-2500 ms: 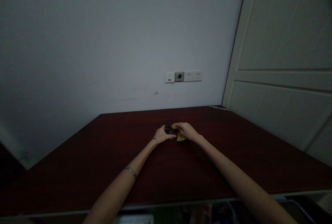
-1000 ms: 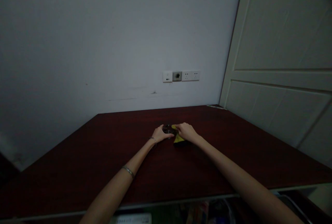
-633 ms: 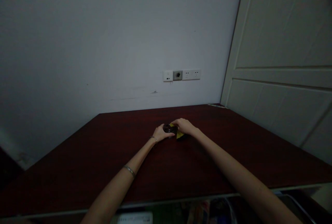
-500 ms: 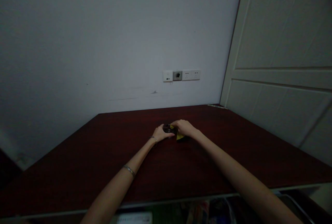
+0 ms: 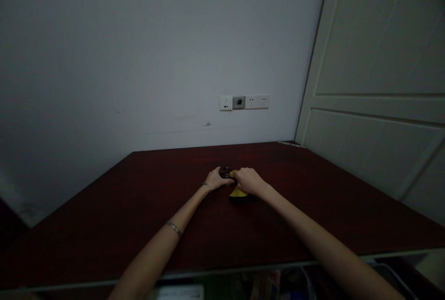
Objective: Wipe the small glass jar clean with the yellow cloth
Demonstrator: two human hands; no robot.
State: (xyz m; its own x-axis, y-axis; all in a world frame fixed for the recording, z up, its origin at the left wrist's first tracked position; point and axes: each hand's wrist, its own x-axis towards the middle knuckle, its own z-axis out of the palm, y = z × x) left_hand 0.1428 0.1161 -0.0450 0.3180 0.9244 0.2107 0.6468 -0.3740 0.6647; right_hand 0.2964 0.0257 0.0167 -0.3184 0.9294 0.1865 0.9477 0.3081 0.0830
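A small, round, shiny dark dish (image 5: 225, 172), glassy in look, rests on the dark red tabletop (image 5: 167, 170). My left hand (image 5: 215, 179) is curved around its left and near side, thumb along the front. My right hand (image 5: 249, 181) is closed on a yellow cloth (image 5: 238, 192), which touches the dish's right rim. The loose end of the cloth hangs below the fingers onto the table. Part of the dish is hidden behind both hands, so its inside is hard to make out.
Behind the table stands a pale wall with a row of sockets (image 5: 256, 101). White panelled doors (image 5: 375, 137) border the right side. Under the table's front edge, an open space holds a white box (image 5: 179, 292) and several dim items.
My right hand has moved slightly toward me, from over the dish to its right edge, bringing the cloth along. My left hand stays on the dish.
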